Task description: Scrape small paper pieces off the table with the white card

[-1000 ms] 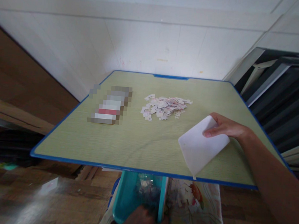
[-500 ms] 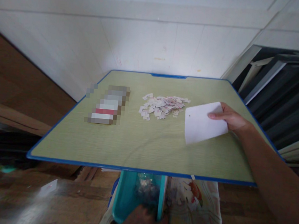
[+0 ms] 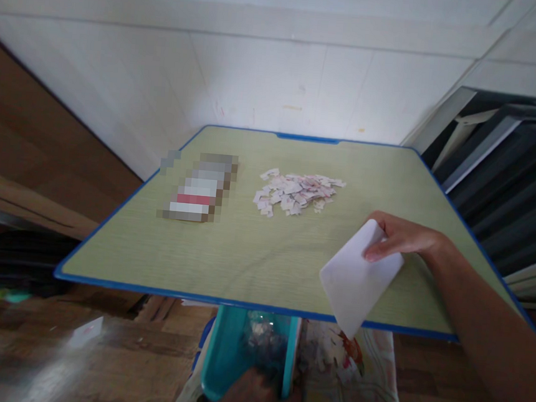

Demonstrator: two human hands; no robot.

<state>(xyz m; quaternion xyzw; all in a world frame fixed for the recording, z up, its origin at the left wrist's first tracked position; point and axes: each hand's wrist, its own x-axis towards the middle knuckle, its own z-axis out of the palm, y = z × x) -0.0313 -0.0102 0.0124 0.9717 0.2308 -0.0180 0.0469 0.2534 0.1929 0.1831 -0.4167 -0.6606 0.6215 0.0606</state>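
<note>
Below the green, blue-edged worktop [image 3: 173,261], the left hand [image 3: 253,397] grips the near end of a teal, plastic-looking tray [image 3: 222,359], presumably steadying it. Small whitish paper scraps [image 3: 297,192] lie heaped on the worktop. Rightward, the right hand [image 3: 399,236] pinches a flat white card [image 3: 355,279], thumb uppermost, forearm slanting in, leaving its lower corner free.

Head view, forward-down over table [image 3: 174,255]

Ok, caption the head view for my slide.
Right hand holding a white card over a blue-edged table bearing paper scraps, left hand gripping a teal bin below.
</note>
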